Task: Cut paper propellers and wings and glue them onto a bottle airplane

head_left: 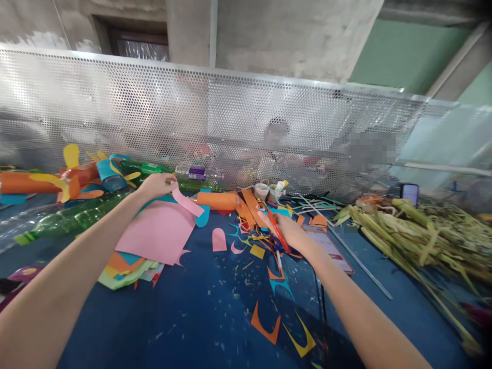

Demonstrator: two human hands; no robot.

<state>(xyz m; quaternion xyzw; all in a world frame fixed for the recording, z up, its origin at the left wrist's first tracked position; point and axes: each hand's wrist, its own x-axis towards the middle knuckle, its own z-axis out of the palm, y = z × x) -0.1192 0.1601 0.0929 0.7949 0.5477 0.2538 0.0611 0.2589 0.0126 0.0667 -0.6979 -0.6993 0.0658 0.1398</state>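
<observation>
Pinched in the left hand (pixel 159 185) is a curved pink paper strip (pixel 189 204); the right hand (pixel 289 233) holds a long, thin red tool (pixel 278 232).

We count one pink strip (pixel 187 203), one pair of scissors (pixel 277 229) and one pink sheet (pixel 157 233). Toward the surface's (pixel 172 323) near edge we find two curved offcuts, one orange offcut (pixel 266 330) and one yellow offcut (pixel 306 347). Farther in, we see one pink arch (pixel 219 240) and one yellow square (pixel 257 251). We count two screens, one upright screen (pixel 409 195) and one flat screen (pixel 331 251). The small scraps (pixel 251 240) overlap too much to count.
</observation>
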